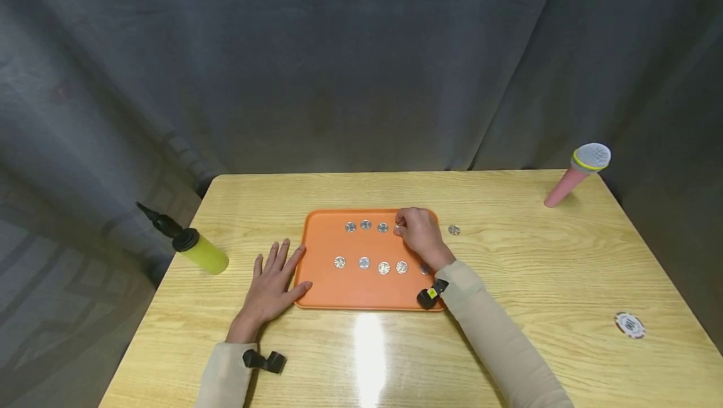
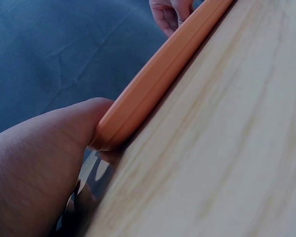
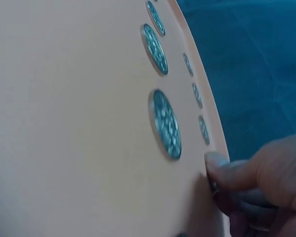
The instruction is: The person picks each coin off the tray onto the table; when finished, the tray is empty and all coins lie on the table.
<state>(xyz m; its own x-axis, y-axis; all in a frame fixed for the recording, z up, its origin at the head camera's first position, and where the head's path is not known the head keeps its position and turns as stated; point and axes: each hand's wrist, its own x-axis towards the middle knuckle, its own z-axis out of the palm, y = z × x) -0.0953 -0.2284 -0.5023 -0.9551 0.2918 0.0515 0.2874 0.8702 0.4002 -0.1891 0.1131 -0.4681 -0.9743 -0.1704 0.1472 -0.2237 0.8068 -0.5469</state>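
Nearest the camera: left sleeve (image 1: 223, 370), bottom edge, 8 o'clock from tray centre. Green hand pump (image 1: 206, 254) off at 9, outside the work. Left hand (image 1: 273, 285) between 8 and 9, fingers spread wide, gripping nothing, at the left rim of the orange tray (image 1: 361, 292), thumb up against the rim in its wrist view. Good brace; hold light pressure there so the tray can't skid, don't tip the edge. Tray lies on the desk (image 1: 316, 358), coins in two rows. Lower row (image 1: 364, 263) has five in sight, the rightmost partly behind the right wrist. Upper row (image 1: 366, 224) has three, then at about 1 o'clock the held coin (image 3: 214, 186), down at the tray surface near the far rim. Right hand (image 1: 420, 232) at 2 o'clock, narrow, thumb and finger pinching that coin. Setting down or picking up, can't tell from this; set-down looks likelier. If so: line it up with the three, match their spacing, lower it flat, release, then lift straight up so the neighbour isn't dragged. Watch the right cuff and wrist camera over the lower row; could brush the end coin. Loose coin (image 1: 454, 230) on desk between 2 and 3, just outside the rim. Farther out, pink microphone (image 1: 576, 176), same bearing; poker chip (image 1: 629, 325) between 3 and 4.
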